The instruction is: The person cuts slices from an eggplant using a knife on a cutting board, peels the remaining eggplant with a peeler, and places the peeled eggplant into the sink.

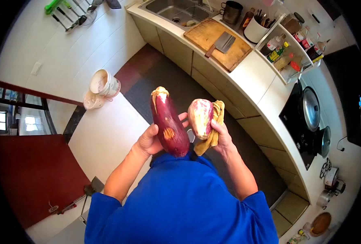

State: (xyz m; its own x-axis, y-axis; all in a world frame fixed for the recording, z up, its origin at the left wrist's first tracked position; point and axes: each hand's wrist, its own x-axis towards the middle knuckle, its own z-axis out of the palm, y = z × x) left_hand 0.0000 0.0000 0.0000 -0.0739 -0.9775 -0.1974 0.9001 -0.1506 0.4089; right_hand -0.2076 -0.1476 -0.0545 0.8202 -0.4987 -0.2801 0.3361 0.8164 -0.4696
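Cradling left hand (pixel 148 140): curved part way round the large purple eggplant (pixel 173 120), thumb along its 9 o'clock flank, fingertips (pixel 183 116) showing past the other side.
Eggplant's place: raised in front of the chest, just left of centre, pale stem cap (pixel 160 92) towards 11 o'clock, fat end towards 5.
Eggplant's handling: likely fairly heavy for one hand, firm but easily bruised; the glossy skin may slip under dry fingers. Best held round the thick lower body, palm beneath, clear of the rough tan patch (pixel 169 133).
Right hand (pixel 224 139): closed round two things together, thumb across the tan folded bundle (pixel 215 140); its other fingers are mostly hidden, so I cannot tell how firmly they press.
Streaked purple-and-white vegetable (pixel 200 116): against the bundle's 9 o'clock side; probably solid, lighter than the eggplant, easiest gripped at its middle.
Tan bundle: looks limp and bendy, perhaps long beans; better gathered at the fold, lest strands slide loose.
Cutting board (pixel 196 34): on the counter at 1 o'clock, well apart, bearing a cleaver (pixel 224 42).
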